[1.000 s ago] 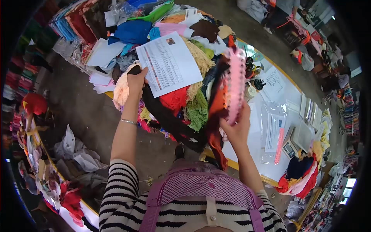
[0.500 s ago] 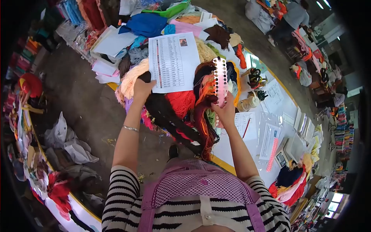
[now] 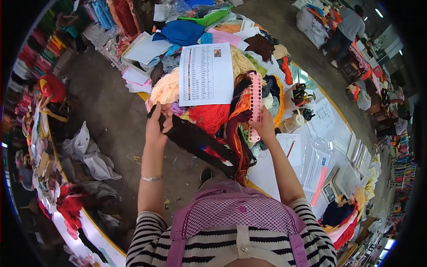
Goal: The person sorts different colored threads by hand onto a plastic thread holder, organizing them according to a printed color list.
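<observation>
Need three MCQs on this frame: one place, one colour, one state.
1. Where does the sheet lie?
A. on the floor
B. on the yarn pile
C. taped to a wall

2. What colour is the card in the right hand?
A. pink
B. blue
C. green

3. What is the left hand doing?
A. hanging open
B. holding scissors
C. gripping dark yarn

Key:
1 B: the sheet rests on top of the yarn pile.
2 A: the card is pink.
3 C: its fingers close round the end of the dark yarn.
</observation>
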The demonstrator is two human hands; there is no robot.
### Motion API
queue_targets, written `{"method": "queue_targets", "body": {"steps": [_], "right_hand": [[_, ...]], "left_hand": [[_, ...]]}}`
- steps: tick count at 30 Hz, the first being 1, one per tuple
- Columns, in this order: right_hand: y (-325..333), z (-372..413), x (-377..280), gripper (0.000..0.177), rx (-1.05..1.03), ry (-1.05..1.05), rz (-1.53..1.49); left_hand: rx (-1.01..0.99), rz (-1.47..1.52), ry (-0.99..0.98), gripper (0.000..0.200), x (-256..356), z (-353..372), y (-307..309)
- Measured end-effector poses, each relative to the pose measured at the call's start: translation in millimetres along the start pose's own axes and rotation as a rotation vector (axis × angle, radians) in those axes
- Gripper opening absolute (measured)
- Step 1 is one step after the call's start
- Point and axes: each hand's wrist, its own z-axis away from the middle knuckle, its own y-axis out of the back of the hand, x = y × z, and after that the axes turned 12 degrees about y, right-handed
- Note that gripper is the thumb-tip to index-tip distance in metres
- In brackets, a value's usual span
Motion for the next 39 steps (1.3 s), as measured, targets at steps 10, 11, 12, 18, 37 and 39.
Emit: {"method": "queue_targets", "body": {"steps": [10,11,12,18,37,39], "right_hand": [[73,9,-154,0.029,-0.257,0.084,-0.795],[80,20,-173,0.027,-0.325,0.122,-0.928],[78,32,-175,0.026,-0.417,0.190,-0.997],[119,51,-204,0.020,-0.843,0.097,-1.169],[85,132,-112,0.039,-0.564,0.342,-0.155],[91,119,-131,0.037,-0.501,0.191,-0.373]], "left_hand": [[-0.300,-0.924,-0.398,0.062,-28,115,-135],[-0.455,-1.016,-0.575,0.060,-40,112,-136],[-0.439,-1.134,-0.594,0.058,-39,116,-144],[-0.415,-0.350,-0.323,0.082,1,121,-147],[-0.516,0.147,-0.265,0.069,16,141,-112],[-0.400,-0.213,-0.115,0.084,-3,139,-126]]}}
